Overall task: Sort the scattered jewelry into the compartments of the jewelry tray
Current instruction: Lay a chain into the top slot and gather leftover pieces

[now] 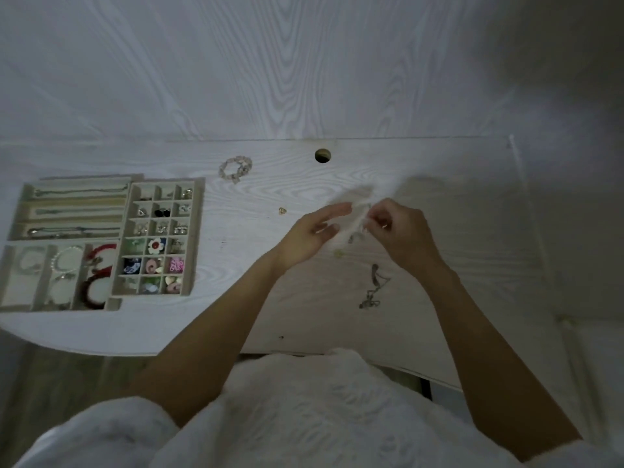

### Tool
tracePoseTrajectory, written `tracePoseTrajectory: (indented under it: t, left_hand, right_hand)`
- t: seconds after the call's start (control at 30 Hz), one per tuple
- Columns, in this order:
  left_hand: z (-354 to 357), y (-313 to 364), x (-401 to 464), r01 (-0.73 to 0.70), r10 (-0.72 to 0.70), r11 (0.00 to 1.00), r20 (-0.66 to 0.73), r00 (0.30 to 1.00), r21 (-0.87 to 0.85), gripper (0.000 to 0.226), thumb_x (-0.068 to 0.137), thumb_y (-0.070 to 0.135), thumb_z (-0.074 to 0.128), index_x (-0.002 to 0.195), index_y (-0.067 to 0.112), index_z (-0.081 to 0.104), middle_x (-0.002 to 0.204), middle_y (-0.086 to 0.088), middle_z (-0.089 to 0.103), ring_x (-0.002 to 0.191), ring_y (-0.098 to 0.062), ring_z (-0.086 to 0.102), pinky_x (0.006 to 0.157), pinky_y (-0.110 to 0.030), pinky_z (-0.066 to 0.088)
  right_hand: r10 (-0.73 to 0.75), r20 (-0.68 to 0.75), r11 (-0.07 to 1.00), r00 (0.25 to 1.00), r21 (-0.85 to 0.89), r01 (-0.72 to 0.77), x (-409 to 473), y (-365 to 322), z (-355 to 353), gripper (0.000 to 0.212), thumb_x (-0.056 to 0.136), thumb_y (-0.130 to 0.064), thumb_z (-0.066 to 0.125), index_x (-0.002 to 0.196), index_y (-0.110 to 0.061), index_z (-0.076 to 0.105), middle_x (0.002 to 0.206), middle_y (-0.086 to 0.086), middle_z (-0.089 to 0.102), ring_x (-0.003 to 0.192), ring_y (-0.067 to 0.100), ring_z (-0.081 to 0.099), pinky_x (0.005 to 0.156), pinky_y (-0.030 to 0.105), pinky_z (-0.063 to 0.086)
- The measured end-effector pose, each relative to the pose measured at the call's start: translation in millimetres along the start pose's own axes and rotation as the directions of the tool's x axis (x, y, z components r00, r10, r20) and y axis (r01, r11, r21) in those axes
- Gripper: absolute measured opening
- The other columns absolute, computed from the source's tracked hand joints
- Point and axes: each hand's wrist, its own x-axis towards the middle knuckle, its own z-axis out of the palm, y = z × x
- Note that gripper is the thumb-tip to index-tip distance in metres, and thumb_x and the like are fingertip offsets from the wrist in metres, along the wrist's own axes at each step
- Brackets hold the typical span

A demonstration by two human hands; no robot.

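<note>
White fluffy garment (297,417), bare forearms (216,336).

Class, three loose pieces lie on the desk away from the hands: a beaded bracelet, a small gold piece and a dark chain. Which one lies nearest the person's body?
The dark chain: it lies below the right hand, while the beaded bracelet and small gold piece lie farther back.

I log a pale wood-grain desk (337,184) with a round cable hole (322,155) near its back edge. Behind it I see a white wood-grain wall panel (270,62). A fluffy white garment (304,417) fills the bottom of my view.
</note>
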Motion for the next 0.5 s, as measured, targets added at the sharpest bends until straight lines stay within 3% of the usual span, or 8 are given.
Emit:
tracePoseTrajectory:
  t: [0.07,0.2,0.37,0.5]
  left_hand:
    - [7,15,5,-0.027,0.032,0.998,0.068,0.997,-0.065,0.035,0.097,-0.002,0.045,0.123,0.016,0.060,0.119,0.004,0.063,0.110,0.005,0.055,0.094,-0.012,0.040]
    - [2,27,-4,-0.064,0.051,0.978,-0.071,0.996,-0.198,0.013,0.094,0.009,0.056,0.097,0.011,0.069,0.086,0.000,0.072,0.087,-0.016,0.069,0.089,-0.028,0.050]
    - [-38,17,-32,-0.069,0.051,0.994,-0.198,0.979,-0.089,0.014,0.091,0.018,0.062,0.094,0.007,0.070,0.076,-0.003,0.072,0.080,-0.018,0.069,0.085,-0.030,0.050]
    - [-86,-7,-66,-0.014,0.008,1.000,-0.273,0.962,-0.020,0.016,0.085,0.026,0.065,0.090,0.013,0.073,0.081,-0.003,0.072,0.083,-0.017,0.068,0.088,-0.028,0.050]
  right_hand:
    - [-0.024,0.017,0.993,1.000,0.119,0.022,2,-13,-10,0.007,0.081,-0.014,0.070,0.084,-0.016,0.064,0.072,-0.015,0.063,0.072,0.006,0.063,0.068,0.015,0.048]
    - [-0.007,0.068,0.938,0.998,0.345,-0.017,10,-27,-27,0.016,0.081,-0.009,0.067,0.084,-0.024,0.061,0.083,-0.004,0.068,0.079,0.013,0.066,0.077,0.026,0.051]
    - [-0.025,0.059,0.848,0.998,0.530,-0.010,16,-45,-26,0.013,0.085,-0.003,0.064,0.088,-0.016,0.065,0.081,0.002,0.066,0.074,0.015,0.064,0.077,0.025,0.051]
    - [-0.013,0.093,0.875,0.996,0.482,-0.033,24,-51,-9,0.014,0.081,-0.008,0.071,0.087,-0.021,0.071,0.078,-0.003,0.070,0.075,0.009,0.066,0.077,0.018,0.049]
